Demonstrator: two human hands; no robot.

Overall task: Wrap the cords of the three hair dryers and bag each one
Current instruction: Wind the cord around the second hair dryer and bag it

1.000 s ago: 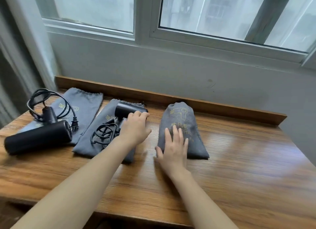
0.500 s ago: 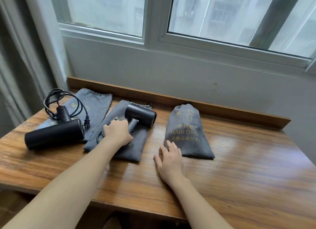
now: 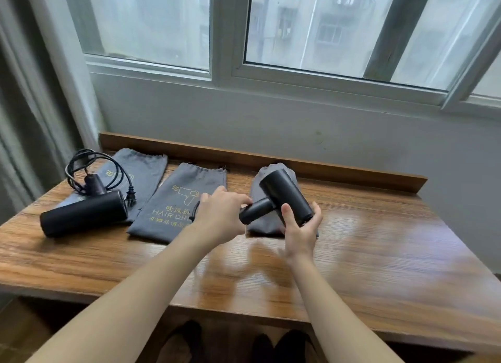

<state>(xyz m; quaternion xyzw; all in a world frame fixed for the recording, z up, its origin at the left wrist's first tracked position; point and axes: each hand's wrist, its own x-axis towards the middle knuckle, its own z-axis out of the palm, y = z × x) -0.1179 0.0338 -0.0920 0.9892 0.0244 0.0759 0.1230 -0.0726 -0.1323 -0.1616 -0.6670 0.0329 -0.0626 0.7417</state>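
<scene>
- Head cam looking down at a wooden worktop (image 3: 379,254) under a window, and by my count the job is about a third done.
- One dryer looks already bagged: the full grey bag (image 3: 260,224) on the right is bulging, though the dryer in the air covers most of it, so I can't see if the drawstring is pulled.
- Second dryer (image 3: 282,197) is off the worktop, held up in front of that full bag. The right hand (image 3: 301,227) is wrapped around the barrel, and the left hand (image 3: 222,216) has its fingers curled at the end of the handle.
- Its cord is mostly hidden behind the left hand, only a dark bit (image 3: 194,212) pokes out at the wrist, so I can't tell how much is wrapped.
- The middle bag (image 3: 179,208) lies flat and empty, probably where this one goes.
- Third dryer (image 3: 84,216) lies untouched at the left, on top of the left bag (image 3: 143,167), with its cord (image 3: 95,170) in a loose coil behind it and the plug beside the barrel.
- Motion blur smears the hands, so exact finger placement is a guess.
</scene>
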